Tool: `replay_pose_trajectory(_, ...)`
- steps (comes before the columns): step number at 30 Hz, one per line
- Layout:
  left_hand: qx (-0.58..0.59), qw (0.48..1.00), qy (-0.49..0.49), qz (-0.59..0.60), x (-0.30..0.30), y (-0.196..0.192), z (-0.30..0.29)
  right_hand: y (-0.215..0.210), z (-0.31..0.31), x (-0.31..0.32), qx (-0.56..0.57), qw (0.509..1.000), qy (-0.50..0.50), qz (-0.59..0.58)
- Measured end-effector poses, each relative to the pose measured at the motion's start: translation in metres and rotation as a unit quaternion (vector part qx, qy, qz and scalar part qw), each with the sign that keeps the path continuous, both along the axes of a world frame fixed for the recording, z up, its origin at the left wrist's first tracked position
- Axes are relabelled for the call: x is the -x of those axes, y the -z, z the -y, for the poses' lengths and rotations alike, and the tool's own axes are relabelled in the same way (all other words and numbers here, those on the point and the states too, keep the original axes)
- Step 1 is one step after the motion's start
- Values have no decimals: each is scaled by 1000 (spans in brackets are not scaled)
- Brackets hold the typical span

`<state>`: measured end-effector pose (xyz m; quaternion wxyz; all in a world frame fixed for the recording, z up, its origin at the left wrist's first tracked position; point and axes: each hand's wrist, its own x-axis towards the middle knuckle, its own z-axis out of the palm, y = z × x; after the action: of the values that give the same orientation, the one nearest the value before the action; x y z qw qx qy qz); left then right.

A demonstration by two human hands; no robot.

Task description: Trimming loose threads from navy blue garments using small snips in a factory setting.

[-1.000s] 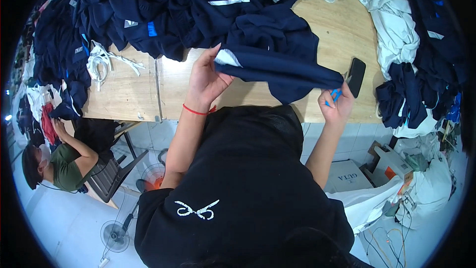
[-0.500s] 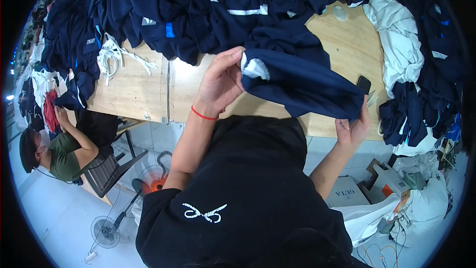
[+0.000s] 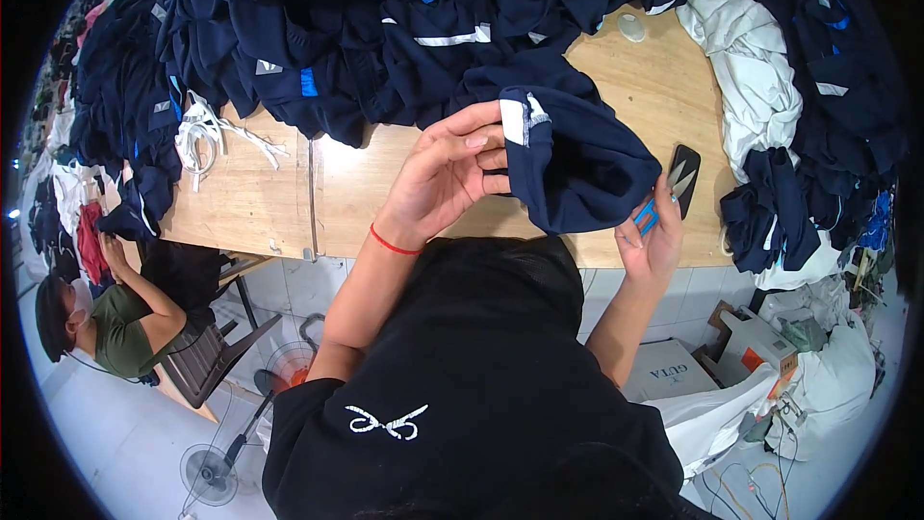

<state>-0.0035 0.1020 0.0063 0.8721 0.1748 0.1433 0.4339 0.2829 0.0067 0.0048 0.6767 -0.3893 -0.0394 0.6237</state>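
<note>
A navy garment (image 3: 597,144) is stretched between my two hands above the table, its dark opening facing me. My left hand (image 3: 448,169) is closed on its left edge, beside a white strip (image 3: 515,121). At the opposite edge, my right hand (image 3: 657,241) is closed around blue-handled thread snips (image 3: 648,220), their metal blades pointing up and away. Its fingertips also touch the cloth; how firmly they pinch it I cannot tell. Part of the garment trails back toward the pile.
Navy garments (image 3: 279,19) heap along the table's far side. White cloth (image 3: 746,67) and a black phone (image 3: 686,162) lie to the right, white cords (image 3: 200,140) to the left. A co-worker (image 3: 120,318) sits at far left near a fan (image 3: 209,474).
The stretched garment has drawn shorter as my right hand came left toward my left hand. Its opening now shows wider. The thread snips in my right hand have come into plain view.
</note>
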Motion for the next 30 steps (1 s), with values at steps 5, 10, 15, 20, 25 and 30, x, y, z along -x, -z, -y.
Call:
replay_pose_trajectory(5,1,1000,10,-23,-4,11,6,-8,0,8,-20,997,-41,65)
replay_pose_trajectory(10,63,996,40,-53,-8,14,12,-17,0,12,-2,989,-46,138)
replay_pose_trajectory(15,53,993,59,-82,-1,27,12,-14,4,0,-5,982,-31,188)
replay_pose_trajectory(20,103,985,84,-111,14,19,13,-19,-2,5,31,982,-23,187)
replay_pose_trajectory(25,38,974,189,-123,17,29,20,-17,1,1,-1,982,-67,177)
replay_pose_trajectory(30,25,997,54,59,8,18,26,-15,0,1,-40,987,-65,142)
